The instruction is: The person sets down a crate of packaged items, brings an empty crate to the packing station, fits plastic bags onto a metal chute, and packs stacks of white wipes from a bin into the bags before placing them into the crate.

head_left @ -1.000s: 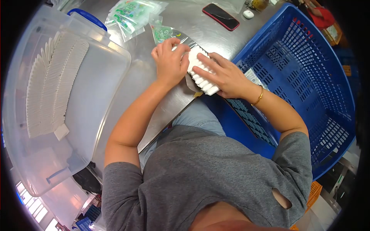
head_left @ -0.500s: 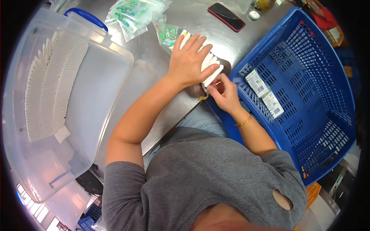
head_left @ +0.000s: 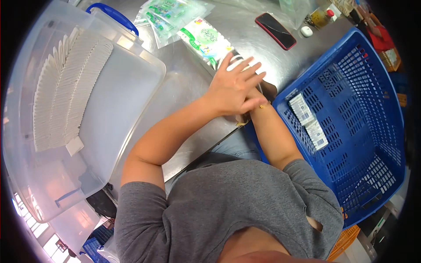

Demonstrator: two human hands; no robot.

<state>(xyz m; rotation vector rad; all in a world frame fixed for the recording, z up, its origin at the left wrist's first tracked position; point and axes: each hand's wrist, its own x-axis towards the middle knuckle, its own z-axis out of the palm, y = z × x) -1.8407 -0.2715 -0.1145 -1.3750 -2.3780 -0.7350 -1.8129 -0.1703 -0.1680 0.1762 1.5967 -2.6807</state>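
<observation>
A filled plastic pack (head_left: 206, 37) with green and white print lies slantwise on the steel table, its near end running under my hands. My left hand (head_left: 234, 90) is flat with fingers spread, palm down over the pack's near end and across my right hand. Beneath it, my right hand (head_left: 255, 94) is mostly covered; only a bit near its wrist shows, and its fingers are hidden. Beyond the pack's far end lies a pile of flat printed plastic bags (head_left: 169, 17).
At left, a clear plastic bin (head_left: 127, 105) with a blue handle holds rows of white folded pieces (head_left: 70, 87). At right stands a blue basket (head_left: 302, 70) with white packs (head_left: 309, 120) inside. A phone (head_left: 276, 30) and a white earbud case (head_left: 306, 31) lie at the back.
The white pieces under my left hand are now inside the printed bag, which is stretched out full. My right hand has moved forward beneath my left. The whole view has shifted slightly.
</observation>
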